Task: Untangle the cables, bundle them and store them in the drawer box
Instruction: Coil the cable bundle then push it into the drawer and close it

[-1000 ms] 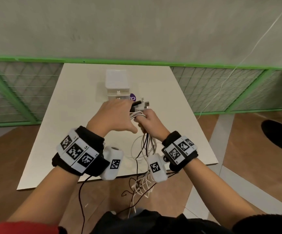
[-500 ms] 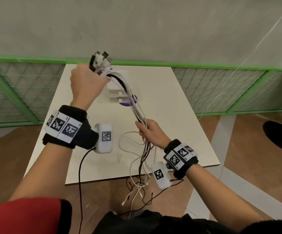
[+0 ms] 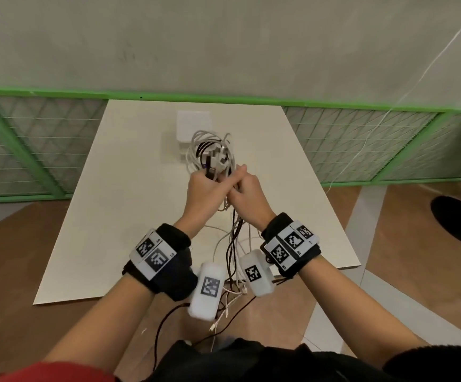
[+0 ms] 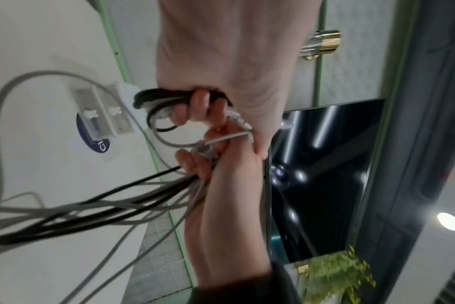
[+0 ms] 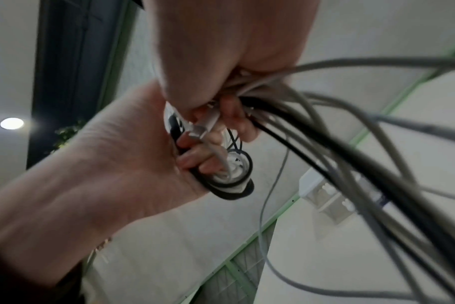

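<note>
Behind the white rectangular table (image 3: 130, 205) runs a grey wall with a green-framed wire mesh fence along its foot. At the far end of the table stands the small white plastic drawer box (image 3: 193, 125), and its drawers face the person.

Both hands meet above the middle of the table. The left hand (image 3: 205, 193) is clenched round a coil of white and black cables (image 3: 210, 153), whose loops and plugs stand up above the fist, toward the box. The right hand (image 3: 248, 193) touches the left one and grasps the same cables just below the coil. From this grip the loose strands (image 3: 233, 244) hang down toward the person, over the near table edge and to the floor.

So the long axis of the bundle runs from the box side, through both fists, down to the person's body. I judge that the winding is only partly done. The unwound length lies below the right hand, so this hand is nearer to feed the next loop, while the left hand keeps the coil. The box is straight ahead of the coil, well apart.
</note>
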`<control>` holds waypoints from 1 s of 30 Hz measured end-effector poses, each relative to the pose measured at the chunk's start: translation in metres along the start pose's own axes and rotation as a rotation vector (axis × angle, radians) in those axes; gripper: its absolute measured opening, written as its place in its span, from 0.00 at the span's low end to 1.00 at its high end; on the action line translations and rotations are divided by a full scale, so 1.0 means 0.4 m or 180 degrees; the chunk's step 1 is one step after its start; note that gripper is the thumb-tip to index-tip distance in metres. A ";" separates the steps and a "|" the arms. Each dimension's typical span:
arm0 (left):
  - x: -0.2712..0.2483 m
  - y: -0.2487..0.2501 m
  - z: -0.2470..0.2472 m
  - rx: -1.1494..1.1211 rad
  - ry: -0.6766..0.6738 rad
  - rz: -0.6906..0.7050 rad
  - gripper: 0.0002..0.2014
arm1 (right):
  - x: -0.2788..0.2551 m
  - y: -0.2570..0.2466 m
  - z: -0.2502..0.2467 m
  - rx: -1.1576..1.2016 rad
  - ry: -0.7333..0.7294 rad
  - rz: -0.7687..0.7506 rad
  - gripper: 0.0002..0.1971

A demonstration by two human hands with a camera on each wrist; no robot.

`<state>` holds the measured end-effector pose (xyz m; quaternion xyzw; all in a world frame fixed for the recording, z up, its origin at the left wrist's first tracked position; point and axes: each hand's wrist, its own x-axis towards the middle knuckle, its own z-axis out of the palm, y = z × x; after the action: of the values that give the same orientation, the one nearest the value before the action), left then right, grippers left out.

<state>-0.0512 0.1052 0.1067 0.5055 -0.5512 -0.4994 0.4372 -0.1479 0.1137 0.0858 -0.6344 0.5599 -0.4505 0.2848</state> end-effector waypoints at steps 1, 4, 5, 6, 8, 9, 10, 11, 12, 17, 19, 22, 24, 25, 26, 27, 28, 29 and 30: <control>0.004 0.003 0.003 -0.0170 0.0101 0.0004 0.15 | -0.001 0.002 -0.005 0.0046 -0.0013 0.0015 0.08; 0.009 0.012 0.010 -0.0204 0.0212 0.0179 0.09 | -0.009 0.012 -0.023 0.0480 -0.0089 0.0051 0.08; 0.013 0.011 0.009 -0.0181 0.0227 0.0246 0.08 | -0.009 0.017 -0.030 0.0557 -0.0196 0.0052 0.11; 0.016 0.011 0.008 -0.0195 0.0217 0.0327 0.07 | -0.009 0.020 -0.039 0.0646 -0.0339 0.0081 0.15; 0.021 0.009 0.008 -0.0232 0.0106 0.0460 0.05 | -0.005 0.035 -0.059 0.0760 -0.0588 0.0214 0.17; 0.023 0.008 0.007 -0.0265 0.0050 0.0453 0.04 | -0.003 0.045 -0.068 0.0708 -0.0677 0.0271 0.16; 0.028 0.006 0.004 -0.0318 0.0003 0.0389 0.04 | -0.002 0.055 -0.075 0.0569 -0.0752 0.0367 0.16; 0.032 0.008 -0.001 -0.0381 -0.0028 0.0310 0.03 | -0.004 0.064 -0.080 0.0403 -0.0825 0.0429 0.15; 0.037 0.012 -0.009 -0.0439 -0.0045 0.0256 0.04 | -0.009 0.070 -0.082 0.0268 -0.0895 0.0465 0.16; 0.056 0.046 -0.043 -0.0481 -0.0368 0.0484 0.14 | -0.054 0.096 -0.077 0.0794 -0.1084 0.1075 0.23; 0.062 0.056 -0.055 -0.0258 -0.0634 0.0401 0.15 | -0.052 0.100 -0.064 0.1007 -0.1097 0.0969 0.29; 0.075 0.044 -0.071 -0.0192 -0.1005 0.0271 0.12 | -0.038 0.090 -0.071 0.1671 -0.1068 0.1087 0.42; 0.077 0.034 -0.076 -0.0124 -0.1016 0.0286 0.14 | -0.028 0.083 -0.083 0.1819 -0.1081 0.1093 0.30; 0.075 0.032 -0.076 -0.0080 -0.1015 0.0309 0.13 | -0.026 0.082 -0.082 0.1691 -0.1068 0.1019 0.21; 0.072 0.032 -0.074 -0.0056 -0.1045 0.0346 0.11 | -0.024 0.083 -0.077 0.1510 -0.1024 0.0940 0.16; 0.069 0.032 -0.070 -0.0046 -0.1071 0.0390 0.10 | -0.023 0.086 -0.071 0.1315 -0.0949 0.0843 0.13; 0.065 0.033 -0.067 -0.0040 -0.1083 0.0449 0.10 | -0.023 0.086 -0.064 0.1225 -0.0861 0.0764 0.12; 0.061 0.034 -0.065 -0.0014 -0.1065 0.0527 0.09 | -0.021 0.094 -0.059 0.1197 -0.0750 0.0745 0.11; 0.058 0.035 -0.067 0.0005 -0.1023 0.0628 0.07 | -0.022 0.101 -0.058 0.1254 -0.0635 0.0745 0.11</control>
<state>-0.0289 0.0789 0.1232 0.3631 -0.6612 -0.5281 0.3900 -0.1866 0.1171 0.0587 -0.5388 0.5001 -0.4500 0.5071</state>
